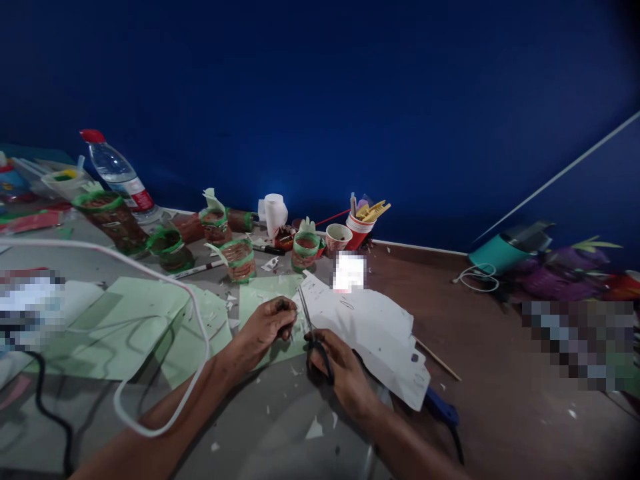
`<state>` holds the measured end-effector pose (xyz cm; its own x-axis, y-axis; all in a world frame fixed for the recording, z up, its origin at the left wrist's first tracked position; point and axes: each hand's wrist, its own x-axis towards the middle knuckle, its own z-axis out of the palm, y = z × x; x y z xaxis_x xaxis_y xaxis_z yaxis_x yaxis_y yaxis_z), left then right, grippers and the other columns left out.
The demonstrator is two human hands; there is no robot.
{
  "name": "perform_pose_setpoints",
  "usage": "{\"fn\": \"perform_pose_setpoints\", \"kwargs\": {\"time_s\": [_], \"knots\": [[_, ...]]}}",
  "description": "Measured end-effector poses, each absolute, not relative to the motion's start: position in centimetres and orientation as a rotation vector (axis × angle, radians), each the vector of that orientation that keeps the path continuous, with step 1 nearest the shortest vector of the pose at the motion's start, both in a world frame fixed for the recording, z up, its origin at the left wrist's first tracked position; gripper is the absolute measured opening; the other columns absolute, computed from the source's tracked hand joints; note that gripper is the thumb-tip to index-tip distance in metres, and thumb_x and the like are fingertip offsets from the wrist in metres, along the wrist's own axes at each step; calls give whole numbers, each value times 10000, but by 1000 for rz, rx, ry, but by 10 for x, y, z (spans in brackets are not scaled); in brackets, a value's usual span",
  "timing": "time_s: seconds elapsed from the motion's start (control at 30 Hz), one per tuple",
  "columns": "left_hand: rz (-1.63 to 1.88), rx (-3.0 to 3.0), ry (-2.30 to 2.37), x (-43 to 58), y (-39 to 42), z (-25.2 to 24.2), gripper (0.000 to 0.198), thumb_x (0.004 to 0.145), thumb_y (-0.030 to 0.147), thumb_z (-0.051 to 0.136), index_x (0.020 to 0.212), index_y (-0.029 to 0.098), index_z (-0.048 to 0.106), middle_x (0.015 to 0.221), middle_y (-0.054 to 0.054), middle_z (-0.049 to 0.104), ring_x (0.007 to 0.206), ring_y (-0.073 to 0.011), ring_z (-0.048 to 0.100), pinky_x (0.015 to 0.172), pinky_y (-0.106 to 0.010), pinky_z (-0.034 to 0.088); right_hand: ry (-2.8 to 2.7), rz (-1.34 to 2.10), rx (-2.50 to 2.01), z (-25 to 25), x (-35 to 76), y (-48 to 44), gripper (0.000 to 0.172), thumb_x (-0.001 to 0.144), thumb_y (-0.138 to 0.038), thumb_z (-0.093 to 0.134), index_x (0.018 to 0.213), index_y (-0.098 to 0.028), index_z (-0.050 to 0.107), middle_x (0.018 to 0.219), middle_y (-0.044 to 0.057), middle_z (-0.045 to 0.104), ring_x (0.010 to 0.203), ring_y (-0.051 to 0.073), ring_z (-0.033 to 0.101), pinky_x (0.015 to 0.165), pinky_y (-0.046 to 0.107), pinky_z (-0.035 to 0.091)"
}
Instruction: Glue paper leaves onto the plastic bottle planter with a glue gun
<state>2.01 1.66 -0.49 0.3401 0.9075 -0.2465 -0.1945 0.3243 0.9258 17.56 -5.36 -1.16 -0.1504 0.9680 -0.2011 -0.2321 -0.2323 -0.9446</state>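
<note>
My right hand [341, 368] is wrapped round the black handles of a pair of scissors [307, 313], whose narrow blades point up and away from me. Just left of the blades, my left hand [273, 323] is closed in a pinch. What its fingers hold is too small to make out; pale scraps show beside them. Under both hands lies a light green paper sheet [257, 290]. A cut white sheet with pen marks [375, 327] spreads to the right of the scissors. Small paper scraps [315, 428] are scattered on the grey table nearer me.
Brown cups with green rims [240, 261] stand behind my hands, near a white cup [275, 212] and a red cup of yellow tools [356, 233]. A white cable [165, 270] loops over my left forearm. A water bottle [117, 170] stands back left; a wooden stick [440, 360] lies right.
</note>
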Motion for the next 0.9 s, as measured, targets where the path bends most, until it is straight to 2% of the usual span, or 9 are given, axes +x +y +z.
{"fn": "perform_pose_setpoints", "kwargs": {"time_s": [0.27, 0.47, 0.67, 0.9], "knots": [[893, 963, 967, 22, 17, -3, 209, 624, 297, 701, 713, 160, 571, 554, 67, 435, 473, -64, 383, 482, -214, 300, -1015, 1580, -1100, -12, 175, -53, 397, 710, -566, 714, 823, -215, 567, 559, -72, 362, 511, 87, 276, 488, 239, 225], [894, 944, 963, 20, 18, -6, 233, 621, 302, 710, 769, 149, 616, 574, 62, 443, 478, -62, 377, 481, -218, 298, -1036, 1572, -1100, -9, 176, -54, 368, 727, -534, 705, 820, -210, 557, 575, -70, 374, 526, 87, 294, 500, 235, 234], [895, 972, 1008, 22, 18, -1, 204, 602, 286, 694, 731, 144, 625, 518, 68, 426, 457, -63, 363, 472, -220, 283, -1026, 1587, -1126, -5, 175, -54, 377, 696, -530, 730, 826, -212, 575, 584, -64, 380, 539, 94, 307, 505, 239, 250], [909, 976, 1046, 23, 18, 1, 217, 599, 299, 682, 740, 145, 623, 498, 75, 417, 449, -71, 357, 470, -227, 279, -1040, 1576, -1145, -8, 176, -53, 385, 699, -542, 729, 810, -210, 567, 588, -74, 344, 534, 86, 261, 501, 237, 220]]}}
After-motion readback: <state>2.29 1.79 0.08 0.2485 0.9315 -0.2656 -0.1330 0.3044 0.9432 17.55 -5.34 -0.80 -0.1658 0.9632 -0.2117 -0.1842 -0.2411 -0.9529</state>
